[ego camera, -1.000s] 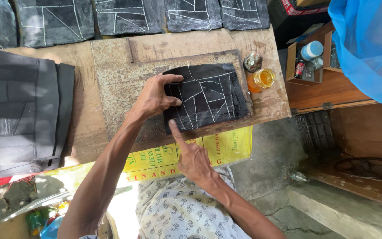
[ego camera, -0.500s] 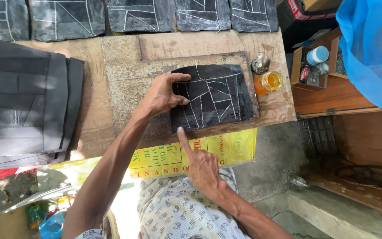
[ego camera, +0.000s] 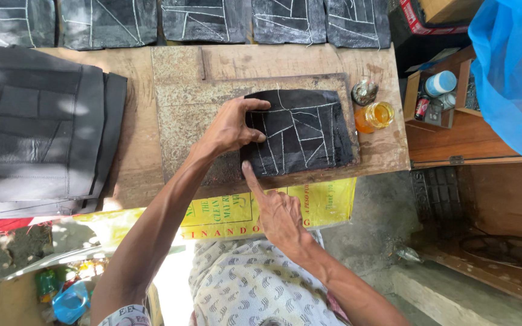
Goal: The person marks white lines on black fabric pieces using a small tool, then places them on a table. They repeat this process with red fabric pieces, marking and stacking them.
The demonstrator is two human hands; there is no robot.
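The top edge cuts off the row of dark marked pieces point(ego camera: 212, 18); the blue plastic sheet point(ego camera: 515, 72) runs off right.

Jar point(ego camera: 374, 115) right of cloth piece point(ego camera: 300, 133)

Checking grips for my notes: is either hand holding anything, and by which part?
Nothing is lifted. The left hand pins the black leather piece with white lines at its left edge; the right hand fingertip touches its lower-left corner.
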